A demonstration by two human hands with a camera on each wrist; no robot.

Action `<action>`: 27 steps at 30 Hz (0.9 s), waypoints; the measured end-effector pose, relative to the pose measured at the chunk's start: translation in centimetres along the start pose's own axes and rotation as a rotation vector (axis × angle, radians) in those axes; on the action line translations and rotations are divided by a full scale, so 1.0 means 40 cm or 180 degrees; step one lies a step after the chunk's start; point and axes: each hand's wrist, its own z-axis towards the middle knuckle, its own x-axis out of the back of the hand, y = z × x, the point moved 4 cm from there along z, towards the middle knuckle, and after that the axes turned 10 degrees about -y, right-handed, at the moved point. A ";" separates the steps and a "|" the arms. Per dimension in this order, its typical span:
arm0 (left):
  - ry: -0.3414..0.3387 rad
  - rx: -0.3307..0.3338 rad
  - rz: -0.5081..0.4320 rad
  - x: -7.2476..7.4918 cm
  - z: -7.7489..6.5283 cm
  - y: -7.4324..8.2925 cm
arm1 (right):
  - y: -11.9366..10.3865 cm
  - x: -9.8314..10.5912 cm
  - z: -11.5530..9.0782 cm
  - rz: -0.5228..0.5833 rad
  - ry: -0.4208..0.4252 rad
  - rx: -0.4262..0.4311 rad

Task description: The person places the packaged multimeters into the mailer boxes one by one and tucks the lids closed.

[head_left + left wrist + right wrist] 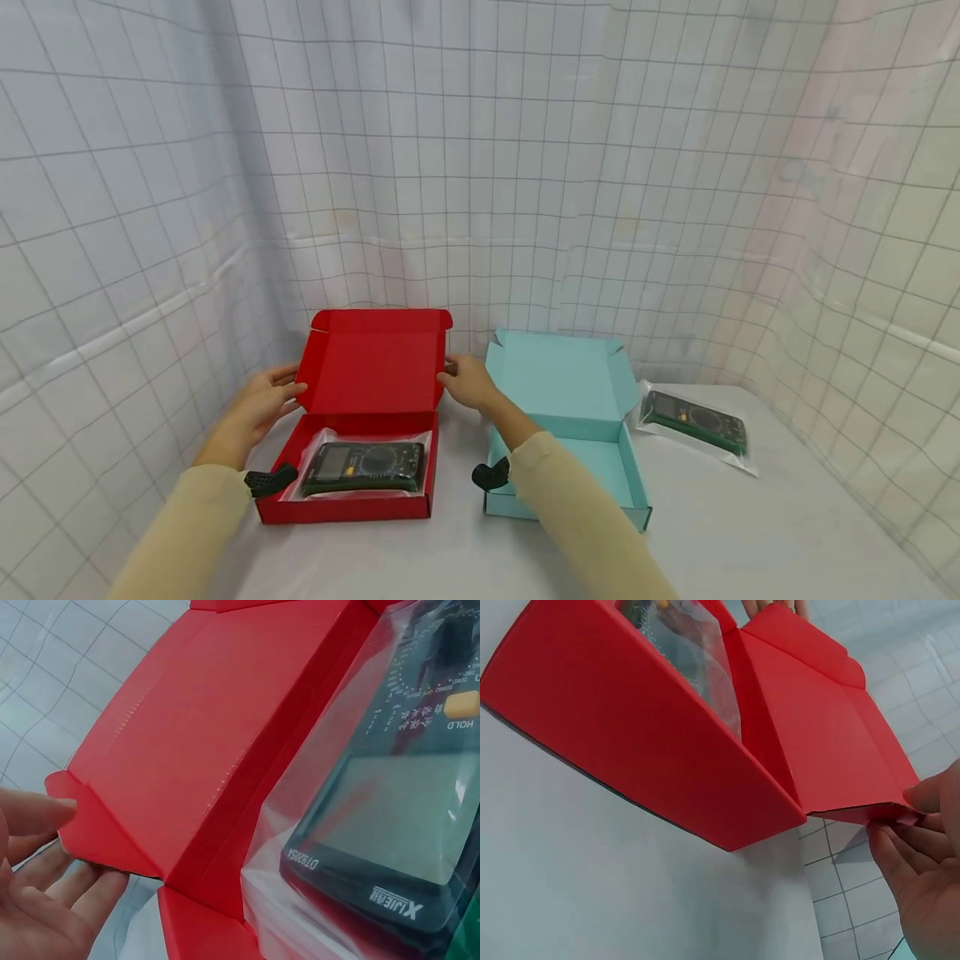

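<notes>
A red cardboard box (345, 509) stands at the left with its lid (381, 362) raised. Inside lies a black-and-green digital multimeter (367, 463) in a clear plastic bag (274, 900). My left hand (257, 406) holds the lid's left side flap (97, 829), thumb on the inner face and fingers behind it. On the other side, my right hand (468, 382) pinches the right side flap (851, 815) between thumb and fingers. Part of the right hand's fingers is hidden behind that flap.
Right of the red box stands a light-blue box (641, 492), lid up, partly covered by my right forearm. A second bagged multimeter (697, 419) lies on the white table (750, 533) at the right. Gridded white curtains (525, 167) hang behind and at both sides.
</notes>
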 end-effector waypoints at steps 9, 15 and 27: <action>0.0069 -0.0175 -0.0038 0.014 0.004 -0.021 | 0.004 -0.020 -0.010 0.0466 0.0153 0.0025; 0.0074 -0.0247 -0.0055 0.014 -0.007 -0.022 | 0.000 -0.024 -0.019 0.0634 0.0155 -0.0037; 0.0140 -0.0495 -0.0632 0.005 -0.027 -0.040 | -0.004 -0.025 -0.034 0.0833 0.0174 -0.0120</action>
